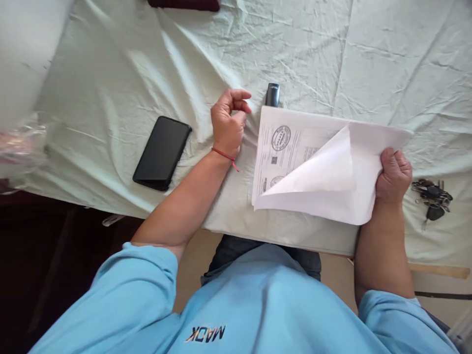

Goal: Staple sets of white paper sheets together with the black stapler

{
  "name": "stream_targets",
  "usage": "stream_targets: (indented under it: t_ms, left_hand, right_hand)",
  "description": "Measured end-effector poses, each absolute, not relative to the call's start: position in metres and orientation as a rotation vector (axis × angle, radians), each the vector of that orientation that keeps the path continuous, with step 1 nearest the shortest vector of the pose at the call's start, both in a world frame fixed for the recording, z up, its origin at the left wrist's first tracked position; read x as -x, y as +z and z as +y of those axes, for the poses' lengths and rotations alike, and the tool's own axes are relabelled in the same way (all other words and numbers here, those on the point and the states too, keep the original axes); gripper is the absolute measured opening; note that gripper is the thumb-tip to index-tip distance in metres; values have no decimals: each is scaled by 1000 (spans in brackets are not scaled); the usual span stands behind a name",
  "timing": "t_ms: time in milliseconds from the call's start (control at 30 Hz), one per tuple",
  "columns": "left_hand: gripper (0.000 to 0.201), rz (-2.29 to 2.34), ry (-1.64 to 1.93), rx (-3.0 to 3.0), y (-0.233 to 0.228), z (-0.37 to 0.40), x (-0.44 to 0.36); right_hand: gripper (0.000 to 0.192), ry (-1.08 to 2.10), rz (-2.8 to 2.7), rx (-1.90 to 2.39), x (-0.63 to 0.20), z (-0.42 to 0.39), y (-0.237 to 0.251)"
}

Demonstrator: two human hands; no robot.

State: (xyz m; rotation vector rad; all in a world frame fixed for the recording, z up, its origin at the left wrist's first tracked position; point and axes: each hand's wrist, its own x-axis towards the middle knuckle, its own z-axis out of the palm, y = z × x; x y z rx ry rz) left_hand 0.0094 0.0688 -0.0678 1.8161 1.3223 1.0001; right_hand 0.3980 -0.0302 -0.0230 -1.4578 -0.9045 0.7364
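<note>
- The view looks straight down from the person's head onto a surface (110, 73) covered by a wrinkled pale green cloth, with a light blue shirt filling the near edge.
- The right hand (394, 176) is closed around the right edge of a stack of white paper sheets (313, 196), fingers curled underneath and the thumb side on top.
- The top sheet is lifted and folded back from the right, so its blank underside faces up and arches over the stack.
- Beneath it, the left part of a printed page shows, with a round stamp (280, 138) near its far left corner and small blocks of text too small to read.
- The stack lies at the near edge of the surface, in front of the person's body, slightly right of centre.
- The left hand (228, 123) rests on the cloth just left of the stack, not touching it. Its fingers are loosely curled inward, half closed, holding nothing that can be seen.
- A thin red string bracelet (224, 155) circles the left wrist.
- A small dark object (272, 94), possibly a stamp or stapler, stands just beyond the far left corner of the stack.
- A black smartphone (162, 153) lies face up, screen dark, to the left of the left hand.
- A bunch of keys (431, 197) lies just right of the right hand.
</note>
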Motion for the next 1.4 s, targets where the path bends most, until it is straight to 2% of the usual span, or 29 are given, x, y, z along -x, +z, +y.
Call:
stream_targets:
  t_ms: [100,267,400,467,567,633,800,933,1033,1133,1300,1400]
  left_hand:
    - [50,1442,1239,-1614,-54,70,-13]
    - [54,1240,1279,-1579,-18,33,-24]
    - [84,1209,1223,-1555,-30,0,-24]
    - [79,1250,1232,-1471,-43,-6,-22]
    - [56,1177,1283,-1366,-50,-5,-18]
    - [48,1109,1258,-1351,-47,-1,-16]
    - [53,1030,1184,-1288,-34,0,-15]
    - [54,941,1067,-1290,-26,-4,-16]
    - [53,946,982,-1336,-23,-4,-16]
    - [60,1021,1032,-1308,-25,-3,-16]
    - [72,1172,1193,-1288,-31,-2,-15]
    - [70,1165,1210,-1290,-30,-1,-16]
  right_hand:
    - [57,750,-881,1467,-397,-29,-20]
    - [54,765,-884,1472,-392,-29,-18]
    - [58,749,-890,1453,-395,-28,-20]
    - [60,729,-883,1428,-397,-27,-21]
    - [56,722,-857,1392,-398,-28,-23]
    - [53,725,-834,1385,-397,-29,-23]
    - [62,707,-857,1362,-395,-28,-24]
    - [46,743,-864,1348,-396,-28,-25]
    - [44,766,-863,1326,-396,-28,-26]
    - [41,813,-860,1274,-395,-29,-27]
    - [51,957,-860,1234,-386,-36,-30]
    - [50,917,-886,1295,-384,-36,-31]
